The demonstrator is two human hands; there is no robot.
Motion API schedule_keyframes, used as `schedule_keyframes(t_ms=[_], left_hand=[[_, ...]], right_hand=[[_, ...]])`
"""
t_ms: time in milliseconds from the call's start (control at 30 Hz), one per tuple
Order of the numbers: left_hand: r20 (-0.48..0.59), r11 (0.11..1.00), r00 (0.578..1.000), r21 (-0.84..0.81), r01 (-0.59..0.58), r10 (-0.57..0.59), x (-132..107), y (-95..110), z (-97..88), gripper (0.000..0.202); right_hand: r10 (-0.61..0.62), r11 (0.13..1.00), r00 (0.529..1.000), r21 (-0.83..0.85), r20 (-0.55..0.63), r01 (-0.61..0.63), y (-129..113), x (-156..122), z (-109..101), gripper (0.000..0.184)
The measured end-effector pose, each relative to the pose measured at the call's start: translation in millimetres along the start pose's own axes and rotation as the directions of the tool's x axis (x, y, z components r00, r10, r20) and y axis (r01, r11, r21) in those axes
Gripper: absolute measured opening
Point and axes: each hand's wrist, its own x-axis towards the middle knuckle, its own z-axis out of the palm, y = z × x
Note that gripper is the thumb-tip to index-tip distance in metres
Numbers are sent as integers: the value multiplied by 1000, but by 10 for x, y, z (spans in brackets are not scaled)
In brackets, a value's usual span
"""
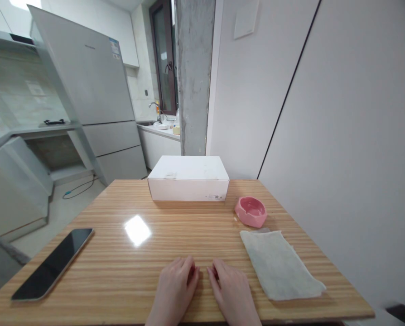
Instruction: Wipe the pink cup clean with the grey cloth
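My left hand (178,280) rests on the wooden table near its front edge, back upward, with the fingers curled in and the thumb beside them. My right hand (231,285) lies a short gap to its right in the same loosely closed pose. Nothing shows in either hand. Nearest to my right hand is a folded pale grey-green cloth (281,265), flat on the tabletop. Behind the cloth sits a pink ashtray (251,211). A smartphone (55,262) with a dark screen lies far off to my left.
A closed white box (188,189) stands at the far edge of the table (110,290). The white wall (352,136) runs along the right side. Beyond the table are a grey fridge (87,81), a concrete pillar (195,81) and a sink counter (161,136).
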Motion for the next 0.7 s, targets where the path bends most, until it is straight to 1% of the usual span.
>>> schedule_keyframes(t_ms=[333, 533, 700], left_hand=[[-3, 999, 1000, 37, -19, 19, -20, -2, -4, 14], [-3, 999, 1000, 45, -12, 12, -30, 11, -12, 14], [5, 999, 1000, 51, 1, -1, -23, 13, -17, 14]], right_hand=[[12, 1000, 999, -2, 46, -12, -2, -11, -12, 20], [-3, 1000, 1000, -10, 6, 3, 22, -14, 29, 23], [-12, 1000, 1000, -2, -2, 12, 24, -13, 39, 24]])
